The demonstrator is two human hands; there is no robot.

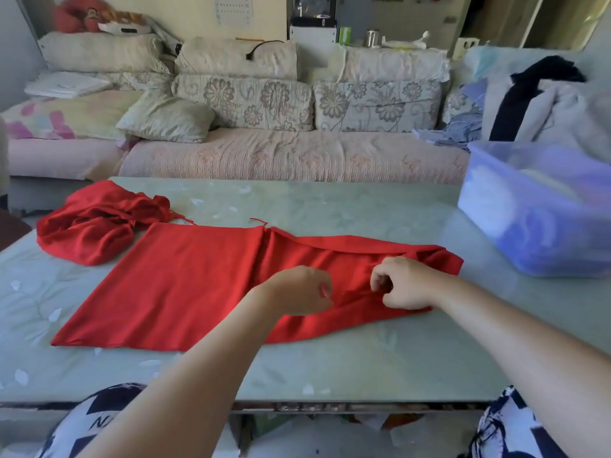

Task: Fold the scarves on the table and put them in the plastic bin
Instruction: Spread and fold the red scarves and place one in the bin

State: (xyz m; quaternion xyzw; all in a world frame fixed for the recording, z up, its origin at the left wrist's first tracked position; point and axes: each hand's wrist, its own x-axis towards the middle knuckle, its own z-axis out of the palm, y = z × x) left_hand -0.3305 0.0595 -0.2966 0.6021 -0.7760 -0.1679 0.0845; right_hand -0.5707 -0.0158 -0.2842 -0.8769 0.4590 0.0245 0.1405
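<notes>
Both hands work on the spread scarf, which lies flat on the desk. Its smooth half stretches away to the left of the fingers, and its rumpled half is under and to the right of them. The left hand has its fingers curled, and they seem to pinch a small tuck of red cloth. The right hand, close beside it, has its fingers clenched on a ridge of the same cloth.

Risks, as I judge them:

1. The 2 grips sit close together near the middle of the rumpled half. Lifting from there would let the loose end right of the fingers sag, so the fold would come out crooked.
2. The creases under the fingers are not smoothed out. Folding over them would trap the bulges, and the bundle would spring open.
3. A hard pull toward the body could drag the smooth half and wrinkle it, or slide the near edge off the desk.
4. Loose threads show at the far edge, beyond the fingers, and they could snag.
5. The bunched scarf, far left of the fingers, touches the spread scarf's corner, so a tug might pull it along.
6. The plastic bin, well to the right of the fingers, already holds things. A loose fold could come undone when it is dropped in.
</notes>
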